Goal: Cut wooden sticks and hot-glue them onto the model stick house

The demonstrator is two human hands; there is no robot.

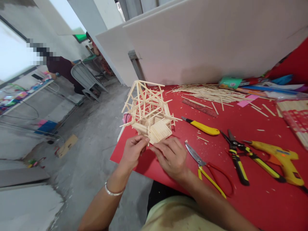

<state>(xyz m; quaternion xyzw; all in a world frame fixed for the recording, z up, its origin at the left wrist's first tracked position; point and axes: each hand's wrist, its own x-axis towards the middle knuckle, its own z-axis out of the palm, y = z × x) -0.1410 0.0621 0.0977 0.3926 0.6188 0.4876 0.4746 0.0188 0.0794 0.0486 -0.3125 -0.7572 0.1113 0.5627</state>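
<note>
A house-like model of thin wooden sticks (pixel 160 131) stands at the near left corner of the red tabletop (pixel 141 163). It has an open roof frame on top and flat panels of sticks placed side by side below. My left hand (pixel 135 149) pinches the model's near edge, thumb and forefinger closed at a stick end. Just to the right, my right hand (pixel 171 156) has its fingertips closed on the near edge under the front panel. The fingers partly hide the exact spot that each one grips.
Scissors (pixel 201 165), a yellow utility knife (pixel 204 127), pruning-style cutters (pixel 240 154) and a yellow glue gun (pixel 281 157) lie to the right. Loose sticks (pixel 207 93) and a ruler (pixel 199 108) are behind. A white board (pixel 204 41) rises at the back. Another person (pixel 61 69) sits far left.
</note>
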